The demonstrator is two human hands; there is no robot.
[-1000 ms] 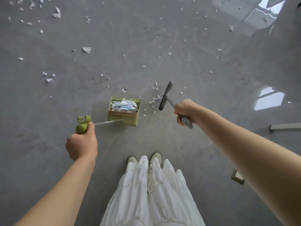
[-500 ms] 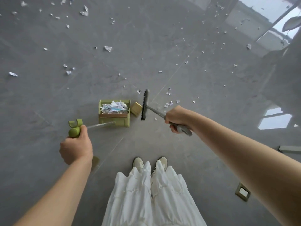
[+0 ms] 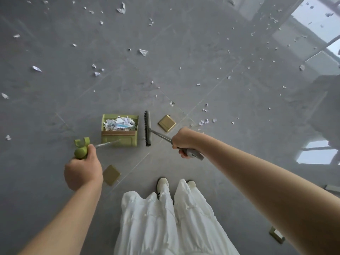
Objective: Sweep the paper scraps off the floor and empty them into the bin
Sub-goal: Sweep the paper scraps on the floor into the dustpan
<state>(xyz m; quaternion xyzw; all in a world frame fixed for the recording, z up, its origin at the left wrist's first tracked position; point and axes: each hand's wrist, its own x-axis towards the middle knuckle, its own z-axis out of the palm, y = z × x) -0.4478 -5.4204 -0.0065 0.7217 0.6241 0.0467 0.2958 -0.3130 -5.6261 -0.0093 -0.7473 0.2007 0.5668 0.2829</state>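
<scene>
A green long-handled dustpan (image 3: 119,140) stands on the grey floor ahead of my feet, with a heap of white paper scraps (image 3: 119,123) inside. My left hand (image 3: 82,169) grips the green end of its handle (image 3: 81,151). My right hand (image 3: 184,139) grips the grey handle of a broom; its dark brush head (image 3: 147,128) stands just right of the dustpan, close to its side. Loose paper scraps (image 3: 204,122) lie right of the broom, and many more, such as one piece (image 3: 143,52), are scattered across the far floor. No bin is in view.
Brass floor plates sit by the broom (image 3: 167,122), below my left hand (image 3: 111,174) and at the lower right (image 3: 276,235). My white trousers (image 3: 165,218) and shoes are at the bottom centre. Bright window reflections (image 3: 314,157) lie on the right floor.
The broom head has swung left from the scraps on the right to stand beside the dustpan. The view has shifted, bringing the brass plates into sight. Both hands keep their grips.
</scene>
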